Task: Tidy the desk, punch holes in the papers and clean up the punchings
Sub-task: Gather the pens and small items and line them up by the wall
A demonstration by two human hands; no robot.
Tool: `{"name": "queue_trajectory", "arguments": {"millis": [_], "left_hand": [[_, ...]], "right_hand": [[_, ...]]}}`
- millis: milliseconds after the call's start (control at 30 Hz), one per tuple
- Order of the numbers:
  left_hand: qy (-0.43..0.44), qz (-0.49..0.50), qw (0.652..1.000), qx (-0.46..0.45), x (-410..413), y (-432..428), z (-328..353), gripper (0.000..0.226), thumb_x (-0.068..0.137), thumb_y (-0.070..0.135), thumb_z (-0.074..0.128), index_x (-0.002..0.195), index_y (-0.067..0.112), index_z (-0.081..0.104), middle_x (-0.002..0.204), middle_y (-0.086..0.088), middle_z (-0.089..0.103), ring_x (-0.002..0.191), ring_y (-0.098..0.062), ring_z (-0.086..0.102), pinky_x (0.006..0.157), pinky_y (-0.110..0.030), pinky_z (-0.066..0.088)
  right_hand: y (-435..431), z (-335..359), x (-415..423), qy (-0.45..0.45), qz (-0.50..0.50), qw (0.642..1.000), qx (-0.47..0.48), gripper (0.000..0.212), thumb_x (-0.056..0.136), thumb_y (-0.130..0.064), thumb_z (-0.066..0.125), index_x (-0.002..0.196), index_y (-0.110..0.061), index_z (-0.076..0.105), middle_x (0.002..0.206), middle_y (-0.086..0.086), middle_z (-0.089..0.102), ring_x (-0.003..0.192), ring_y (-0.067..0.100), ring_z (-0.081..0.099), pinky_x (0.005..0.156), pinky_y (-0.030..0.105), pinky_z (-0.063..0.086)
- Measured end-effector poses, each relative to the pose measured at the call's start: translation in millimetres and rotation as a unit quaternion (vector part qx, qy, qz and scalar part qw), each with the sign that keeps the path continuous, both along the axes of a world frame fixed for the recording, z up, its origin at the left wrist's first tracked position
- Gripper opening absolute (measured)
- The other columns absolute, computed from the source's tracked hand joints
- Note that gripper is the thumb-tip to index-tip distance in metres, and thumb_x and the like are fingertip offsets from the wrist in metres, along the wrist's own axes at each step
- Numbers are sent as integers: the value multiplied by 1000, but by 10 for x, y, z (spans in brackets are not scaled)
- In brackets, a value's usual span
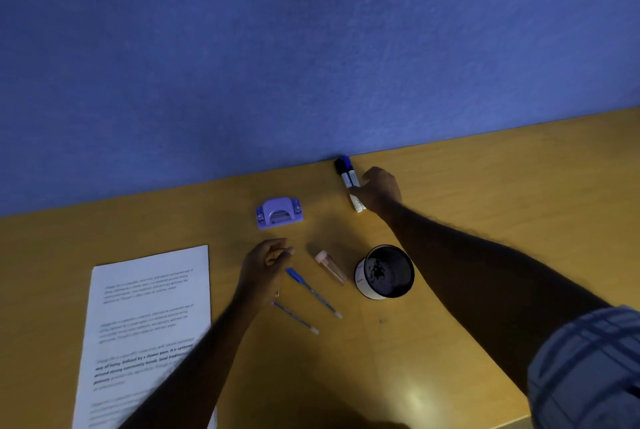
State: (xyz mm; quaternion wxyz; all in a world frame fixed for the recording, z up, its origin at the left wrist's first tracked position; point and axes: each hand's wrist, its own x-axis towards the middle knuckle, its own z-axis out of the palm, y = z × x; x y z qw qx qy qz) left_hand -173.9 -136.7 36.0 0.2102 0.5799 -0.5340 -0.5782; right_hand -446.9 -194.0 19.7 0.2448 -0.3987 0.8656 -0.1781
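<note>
A purple hole punch (279, 213) sits on the wooden desk (485, 186) near the blue wall. A sheet of printed paper (149, 317) lies at the front left, partly under my left forearm. My right hand (377, 189) is far out by the wall, fingers closed around two markers (349, 176), one black-capped and one blue-capped. My left hand (266, 262) hovers loosely curled above the desk, holding nothing, just left of a blue-capped pen (311, 290). A second pen (294, 317) lies in front of it.
A black pen cup with a white band (384, 272) stands between my arms. A pink-capped clear tube (330, 266) lies beside it. A small paper clip (277, 293) lies by my left wrist. The blue wall (311, 47) bounds the desk's far edge.
</note>
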Motion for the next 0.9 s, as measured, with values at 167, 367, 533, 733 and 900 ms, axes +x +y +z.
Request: {"name": "queue_trajectory", "arguments": {"millis": [167, 367, 533, 733, 900], "left_hand": [[-1, -8, 1000, -18, 151, 19, 15, 23, 91, 21, 64, 114, 17, 63, 108, -3, 71, 103, -19, 68, 89, -40, 56], [-43, -36, 997, -45, 381, 111, -10, 32, 92, 13, 63, 122, 3, 60, 113, -15, 68, 104, -27, 66, 92, -47, 54], [-78, -55, 993, -72, 554, 244, -75, 29, 92, 14, 63, 119, 4, 62, 110, -7, 68, 102, -18, 64, 81, -20, 49], [-121, -78, 985, -98, 740, 364, -161, 35, 92, 25, 64, 123, 8, 61, 121, -6, 66, 102, -9, 55, 83, -18, 40], [-131, -85, 984, -89, 863, 442, -228, 30, 92, 25, 63, 119, 11, 63, 118, -6, 66, 104, -14, 58, 88, -26, 44]], "right_hand": [[66, 199, 84, 10, 16, 999, -32, 37, 78, -31, 77, 106, -11, 63, 105, 10, 69, 92, 26, 64, 78, 43, 58], [200, 492, 399, 34, 91, 991, -93, 35, 76, -31, 75, 103, -10, 67, 105, 8, 69, 95, 27, 64, 67, 28, 42], [455, 623, 852, 54, 153, 980, -118, 36, 82, -33, 73, 112, -15, 64, 104, 2, 68, 92, 15, 63, 75, 32, 55], [872, 512, 1243, 47, 219, 970, -92, 29, 85, -34, 69, 108, -16, 64, 104, 2, 66, 90, 15, 60, 71, 30, 52], [1199, 284, 1456, 96, 278, 956, 6, 30, 86, -43, 61, 107, -22, 66, 109, 1, 68, 102, 20, 63, 71, 27, 45]]}}
